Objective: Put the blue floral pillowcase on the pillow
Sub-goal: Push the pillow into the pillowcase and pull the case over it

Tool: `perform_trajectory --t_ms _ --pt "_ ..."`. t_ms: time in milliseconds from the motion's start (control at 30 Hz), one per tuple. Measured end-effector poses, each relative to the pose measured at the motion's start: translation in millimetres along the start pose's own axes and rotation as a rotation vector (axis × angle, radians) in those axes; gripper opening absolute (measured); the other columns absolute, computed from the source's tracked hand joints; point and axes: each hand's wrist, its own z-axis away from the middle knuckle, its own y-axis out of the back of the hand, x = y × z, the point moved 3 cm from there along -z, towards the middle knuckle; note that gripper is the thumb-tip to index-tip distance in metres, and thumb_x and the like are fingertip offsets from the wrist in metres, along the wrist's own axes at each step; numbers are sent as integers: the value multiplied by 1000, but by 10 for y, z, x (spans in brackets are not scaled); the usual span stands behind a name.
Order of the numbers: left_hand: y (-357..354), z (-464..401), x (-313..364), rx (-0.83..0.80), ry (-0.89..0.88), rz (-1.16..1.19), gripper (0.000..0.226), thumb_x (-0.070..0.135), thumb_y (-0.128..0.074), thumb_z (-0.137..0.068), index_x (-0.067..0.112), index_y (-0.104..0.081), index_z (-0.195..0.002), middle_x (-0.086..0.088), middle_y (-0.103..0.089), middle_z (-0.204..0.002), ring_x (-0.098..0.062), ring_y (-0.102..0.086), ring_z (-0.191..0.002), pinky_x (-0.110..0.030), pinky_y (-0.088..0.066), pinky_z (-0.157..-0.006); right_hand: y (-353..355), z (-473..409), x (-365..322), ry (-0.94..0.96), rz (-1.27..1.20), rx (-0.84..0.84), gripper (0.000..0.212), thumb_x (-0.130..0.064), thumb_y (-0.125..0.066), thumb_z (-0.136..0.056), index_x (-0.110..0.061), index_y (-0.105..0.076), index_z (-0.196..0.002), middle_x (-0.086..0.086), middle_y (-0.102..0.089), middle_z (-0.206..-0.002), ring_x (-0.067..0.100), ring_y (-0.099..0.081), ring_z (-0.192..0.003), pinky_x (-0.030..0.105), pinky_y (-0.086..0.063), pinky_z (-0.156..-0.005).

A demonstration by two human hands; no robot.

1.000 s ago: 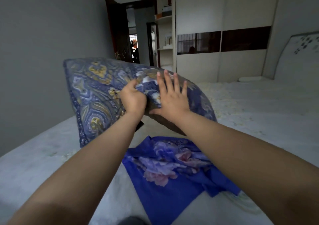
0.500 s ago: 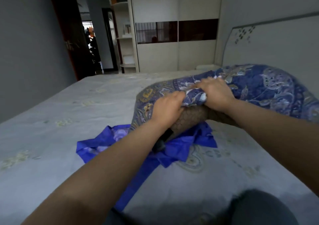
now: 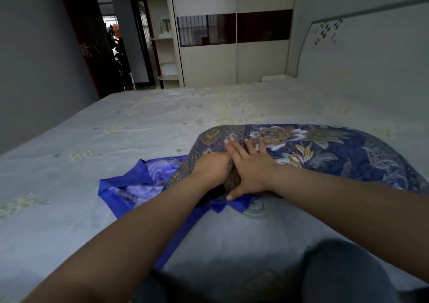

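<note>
A pillow in a dark blue and gold patterned cover (image 3: 325, 151) lies on the bed, its open end facing me with brown inner fabric (image 3: 233, 179) showing. My left hand (image 3: 212, 166) grips the cover's edge at that opening, fingers curled out of sight. My right hand (image 3: 249, 169) lies flat with spread fingers across the opening, pressing on the cover and the brown fabric. The blue floral pillowcase (image 3: 141, 182) lies crumpled on the sheet, partly under the pillow's left end.
The pale sheet of the bed (image 3: 116, 140) spreads all around. A white headboard (image 3: 371, 54) stands at the right, a wardrobe (image 3: 232, 58) at the far end, and an open doorway (image 3: 116, 54) at the left. My knee (image 3: 343, 272) is at the bottom.
The pillow has come down from mid-air onto the bed at the right. My right hand has gone from gripping the cover to lying flat on it.
</note>
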Motion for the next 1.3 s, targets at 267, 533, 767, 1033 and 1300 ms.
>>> perform_trajectory --t_ms 267,533,767,1033,1300 --pt "68 -125 6 -135 96 261 51 46 -51 -90 11 -45 -126 -18 -57 -123 -33 -56 -108 -31 -42 -79 -61 -424 501 -161 3 -130 113 -61 -55 -80 -10 21 -146 14 -63 -119 29 -52 -122 65 10 -110" --pt "-231 50 83 54 -111 -490 132 67 -66 -66 6 20 -145 -16 17 -156 -40 11 -144 -59 6 -113 -72 -578 741 -99 -565 -285 8 -21 -64 -85 -22 -58 -82 -1 -57 -89 19 -53 -89 23 -38 -75" --pt "-104 -987 -377 -354 -72 -107 146 66 -77 -52 16 24 -145 -2 31 -153 -25 16 -145 -47 -8 -120 -357 -675 789 -100 -554 -399 46 -37 -66 -82 -12 -58 -120 7 -62 -116 24 -58 -102 34 -45 -96" --pt "-436 -1482 -401 -587 -30 -17 89 54 -78 -64 22 -41 -139 -2 -49 -140 -24 -49 -123 -30 -38 -101 -560 -850 878 -181 -570 -243 52 -40 -66 -83 -16 -50 -127 10 -61 -119 28 -57 -109 31 -46 -92" --pt "-407 -1075 -282 -162 -176 -318 34 53 -61 -77 21 -50 -81 -2 -64 -87 -22 -59 -85 -36 -41 -85 -514 -833 715 -180 40 -7 137 -86 -58 -51 -18 8 -150 10 12 -158 37 8 -144 62 -5 -112"
